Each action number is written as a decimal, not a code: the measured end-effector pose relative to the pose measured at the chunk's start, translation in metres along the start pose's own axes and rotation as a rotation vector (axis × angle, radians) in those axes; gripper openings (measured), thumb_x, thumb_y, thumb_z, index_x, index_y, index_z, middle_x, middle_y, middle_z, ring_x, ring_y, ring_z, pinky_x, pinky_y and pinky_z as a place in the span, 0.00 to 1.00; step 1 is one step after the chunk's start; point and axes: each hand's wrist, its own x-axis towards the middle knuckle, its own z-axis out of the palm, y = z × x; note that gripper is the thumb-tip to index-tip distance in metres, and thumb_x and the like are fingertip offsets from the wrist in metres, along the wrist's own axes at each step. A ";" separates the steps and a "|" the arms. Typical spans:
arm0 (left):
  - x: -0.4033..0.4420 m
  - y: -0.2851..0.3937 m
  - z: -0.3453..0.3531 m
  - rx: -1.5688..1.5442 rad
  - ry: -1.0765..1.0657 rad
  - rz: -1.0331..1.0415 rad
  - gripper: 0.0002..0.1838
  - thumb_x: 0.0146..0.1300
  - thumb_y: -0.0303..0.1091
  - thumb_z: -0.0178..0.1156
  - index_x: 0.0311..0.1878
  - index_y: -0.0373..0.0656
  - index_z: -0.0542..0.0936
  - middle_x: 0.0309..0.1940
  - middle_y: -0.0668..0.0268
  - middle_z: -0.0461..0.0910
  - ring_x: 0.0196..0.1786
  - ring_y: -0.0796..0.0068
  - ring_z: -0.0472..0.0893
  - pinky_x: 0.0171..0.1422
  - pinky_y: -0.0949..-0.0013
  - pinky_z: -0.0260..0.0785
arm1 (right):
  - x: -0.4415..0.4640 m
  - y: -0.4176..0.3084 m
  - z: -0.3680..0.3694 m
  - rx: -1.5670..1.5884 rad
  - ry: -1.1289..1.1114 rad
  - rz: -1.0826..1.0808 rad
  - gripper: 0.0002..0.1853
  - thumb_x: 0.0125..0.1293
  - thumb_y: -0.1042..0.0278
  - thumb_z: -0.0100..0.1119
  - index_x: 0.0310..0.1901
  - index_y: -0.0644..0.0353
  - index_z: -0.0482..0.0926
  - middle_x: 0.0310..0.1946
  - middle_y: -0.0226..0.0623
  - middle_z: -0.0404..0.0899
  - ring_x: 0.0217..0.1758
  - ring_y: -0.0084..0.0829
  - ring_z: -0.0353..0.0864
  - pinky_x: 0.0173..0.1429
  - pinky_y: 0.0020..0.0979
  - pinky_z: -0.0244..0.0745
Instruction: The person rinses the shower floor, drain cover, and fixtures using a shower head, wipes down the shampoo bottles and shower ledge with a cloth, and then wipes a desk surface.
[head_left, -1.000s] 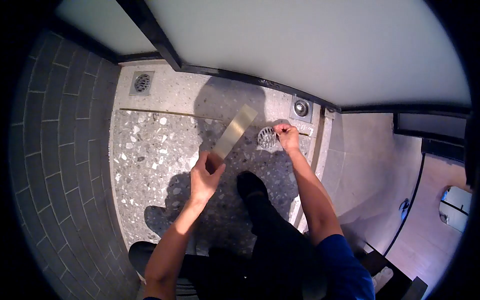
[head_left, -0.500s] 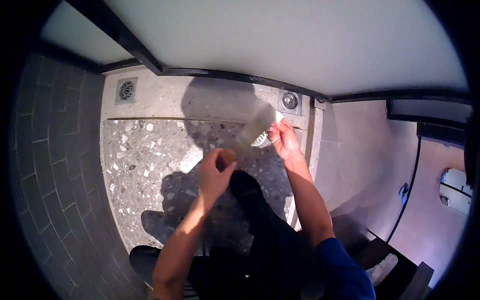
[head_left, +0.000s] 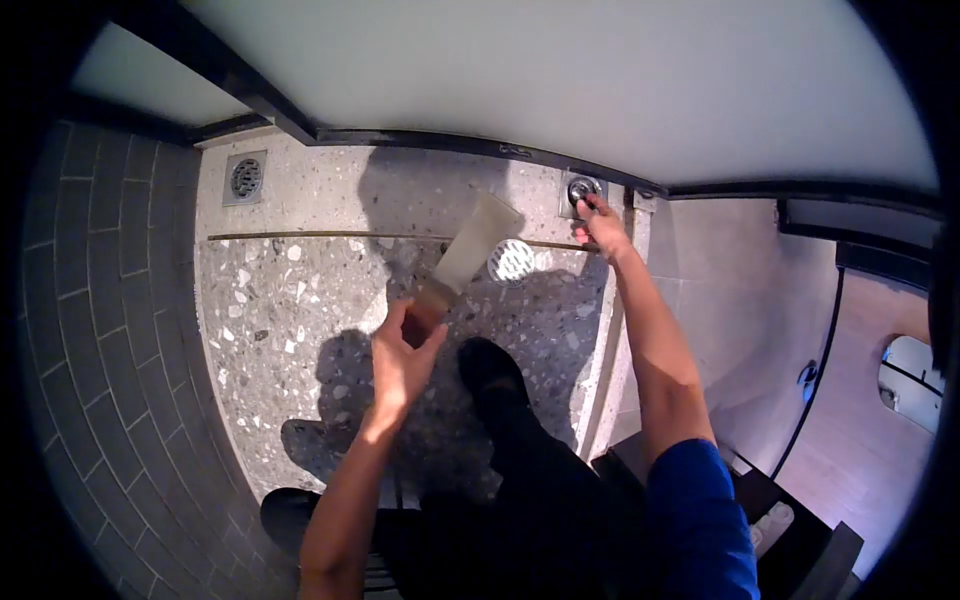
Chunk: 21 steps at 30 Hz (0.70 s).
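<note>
My left hand (head_left: 408,350) is closed around the brownish end of a long, pale translucent sleeve (head_left: 475,240), which slants up and right above the speckled floor. My right hand (head_left: 603,228) reaches to the square metal floor drain (head_left: 568,205) at the back right. Its fingers are closed at the drain's round inner part (head_left: 583,190), and fingertips partly cover it. Between the two hands, a round slotted drain cover (head_left: 512,262) lies loose on the floor, just right of the sleeve.
A second floor drain (head_left: 245,178), with its grate in place, sits at the back left. Frosted glass panels (head_left: 560,90) in a black frame stand along the back. Dark tiled wall rises at left. My shoe (head_left: 492,375) is on the floor below the cover.
My right hand has let go of the sleeve's far end and moved up and right to the drain. My left hand, still holding the sleeve, has shifted slightly left and down.
</note>
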 end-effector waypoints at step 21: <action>-0.009 -0.012 0.011 -0.050 0.016 -0.144 0.11 0.52 0.25 0.67 0.37 0.44 0.76 0.25 0.76 0.74 0.29 0.87 0.70 0.36 0.78 0.65 | 0.047 0.004 0.023 -0.433 -0.071 -0.015 0.35 0.64 0.57 0.55 0.69 0.57 0.52 0.51 0.48 0.74 0.21 0.29 0.76 0.23 0.30 0.75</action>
